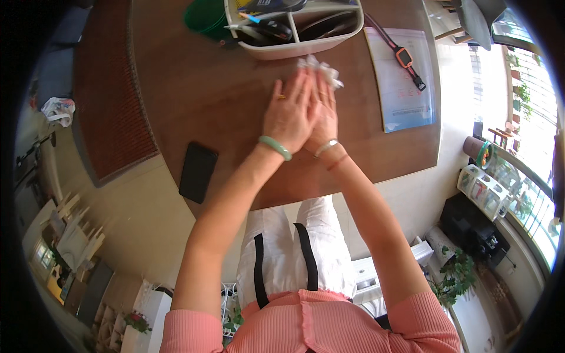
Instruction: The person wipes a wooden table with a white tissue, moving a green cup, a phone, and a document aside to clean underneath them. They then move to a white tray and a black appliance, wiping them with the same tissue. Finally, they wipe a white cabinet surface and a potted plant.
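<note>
Hands pressed over crumpled tissue

The left hand (289,112) lies flat over the right hand (325,115), which pinches crumpled white tissue (321,67); a loosened pinch might drop it onto the round brown wooden table (206,94).

A black phone (198,172) lies near the round brown table's (200,94) edge, a white divided organiser (297,29) beside a green cup (206,17) stands at the far side, and an orange-faced watch (404,57) rests on a blue-and-white sheet (406,100).
</note>
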Motion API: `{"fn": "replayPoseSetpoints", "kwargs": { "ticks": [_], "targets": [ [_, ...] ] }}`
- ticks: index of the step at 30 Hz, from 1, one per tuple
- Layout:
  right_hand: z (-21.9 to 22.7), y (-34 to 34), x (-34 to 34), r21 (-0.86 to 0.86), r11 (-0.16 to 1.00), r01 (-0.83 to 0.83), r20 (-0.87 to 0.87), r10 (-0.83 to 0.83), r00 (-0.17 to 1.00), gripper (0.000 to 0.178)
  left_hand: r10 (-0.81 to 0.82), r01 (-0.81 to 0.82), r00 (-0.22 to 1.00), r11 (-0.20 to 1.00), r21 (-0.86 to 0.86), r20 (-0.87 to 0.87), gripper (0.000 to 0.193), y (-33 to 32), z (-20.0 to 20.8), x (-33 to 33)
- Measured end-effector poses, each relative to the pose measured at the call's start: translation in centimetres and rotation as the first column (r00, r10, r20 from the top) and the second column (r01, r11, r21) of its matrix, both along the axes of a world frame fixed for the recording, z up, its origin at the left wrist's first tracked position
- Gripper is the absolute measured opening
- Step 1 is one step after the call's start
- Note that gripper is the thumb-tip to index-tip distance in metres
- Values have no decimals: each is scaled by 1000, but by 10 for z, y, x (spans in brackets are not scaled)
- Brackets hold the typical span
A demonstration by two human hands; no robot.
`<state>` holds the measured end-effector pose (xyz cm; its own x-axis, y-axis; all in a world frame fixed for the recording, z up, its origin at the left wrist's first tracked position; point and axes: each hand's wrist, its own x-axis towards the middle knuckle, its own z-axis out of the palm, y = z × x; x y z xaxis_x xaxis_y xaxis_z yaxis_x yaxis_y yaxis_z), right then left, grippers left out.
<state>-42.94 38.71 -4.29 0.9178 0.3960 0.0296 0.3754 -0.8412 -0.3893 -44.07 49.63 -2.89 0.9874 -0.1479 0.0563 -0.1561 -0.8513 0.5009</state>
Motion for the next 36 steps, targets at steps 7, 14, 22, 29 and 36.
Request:
{"fn": "replayPoseSetpoints", "kwargs": {
  "ticks": [7,14,22,29,36],
  "targets": [
    [5,102,-41,4,936,-352,-16,352,936,68,217,-205,974,965,165,-62,65,102,8,-78],
    [36,-6,-150,-19,884,-468,-296,442,847,67,143,-147,942,989,10,-303,76,5,33,-206],
    [44,-33,-154,-23,885,-464,-339,430,837,68,82,-119,924,990,-76,-373,90,-20,39,-207],
    [41,18,-99,-48,862,-504,-242,480,843,70,132,-123,931,991,46,-341,86,31,45,-153],
    [-4,175,24,50,747,-663,125,654,746,63,461,-427,885,861,277,-68,79,166,13,-46]
  ]
}}
